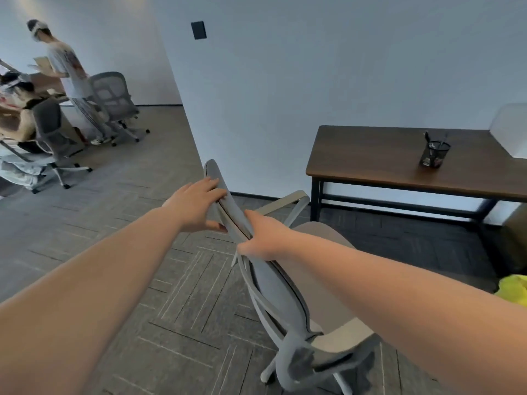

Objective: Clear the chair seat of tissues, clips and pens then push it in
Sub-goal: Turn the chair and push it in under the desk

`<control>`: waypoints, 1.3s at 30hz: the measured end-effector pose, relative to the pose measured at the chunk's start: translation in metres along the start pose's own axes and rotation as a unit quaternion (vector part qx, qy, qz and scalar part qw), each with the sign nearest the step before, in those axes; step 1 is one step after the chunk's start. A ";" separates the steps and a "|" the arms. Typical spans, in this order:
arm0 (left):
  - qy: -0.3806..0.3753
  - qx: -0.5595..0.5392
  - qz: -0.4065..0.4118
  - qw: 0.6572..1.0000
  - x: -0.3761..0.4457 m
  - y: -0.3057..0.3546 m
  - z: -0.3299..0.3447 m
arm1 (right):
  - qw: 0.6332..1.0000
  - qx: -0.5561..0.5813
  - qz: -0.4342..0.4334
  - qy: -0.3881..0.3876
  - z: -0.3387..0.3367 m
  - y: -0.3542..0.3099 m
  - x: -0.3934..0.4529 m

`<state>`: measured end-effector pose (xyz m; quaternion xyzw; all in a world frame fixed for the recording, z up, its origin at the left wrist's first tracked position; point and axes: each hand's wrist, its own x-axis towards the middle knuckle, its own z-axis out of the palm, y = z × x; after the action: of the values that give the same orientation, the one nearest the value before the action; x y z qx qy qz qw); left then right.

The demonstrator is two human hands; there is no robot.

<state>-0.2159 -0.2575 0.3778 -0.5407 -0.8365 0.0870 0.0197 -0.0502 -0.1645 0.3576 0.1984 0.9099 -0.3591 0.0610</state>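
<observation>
A grey office chair [273, 283] stands in front of me, seen from behind and to the side, its backrest edge-on. My left hand [196, 203] grips the top of the backrest. My right hand [263, 238] grips the backrest edge a little lower. The beige seat [328, 280] shows bare where my right forearm does not cover it. The dark wooden desk [370, 158] stands to the right of the chair against the white wall, apart from it. A black mesh pen cup [434, 153] with pens stands on the desk.
A white box [510, 129] sits at the desk's right end. Something yellow [513, 289] lies at the right edge. At the far left, two people are beside other office chairs [114, 101] and a table. Grey patterned carpet [171, 295] covers the floor.
</observation>
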 end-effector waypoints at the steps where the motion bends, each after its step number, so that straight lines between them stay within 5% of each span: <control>1: 0.014 0.015 0.035 0.999 0.005 -0.005 0.001 | 1.000 -0.001 0.014 -0.005 0.005 -0.004 0.003; 7: 0.053 0.054 0.179 0.981 0.031 -0.027 0.006 | 0.999 0.014 0.030 0.012 0.012 -0.008 0.002; 18: 0.143 0.005 0.262 0.954 0.055 -0.016 0.012 | 0.999 -0.037 -0.004 0.038 0.004 0.013 -0.005; 27: 0.172 -0.026 0.193 0.966 0.055 0.047 0.018 | 0.988 -0.127 -0.072 0.046 -0.040 0.075 -0.037; 39: 0.259 -0.055 0.076 0.961 0.112 0.211 0.006 | 0.955 -0.270 -0.013 0.124 -0.144 0.215 -0.096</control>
<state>-0.0733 -0.0723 0.3295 -0.6071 -0.7625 -0.1012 0.1995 0.1292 0.0451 0.3528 0.2054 0.9759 -0.0734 -0.0055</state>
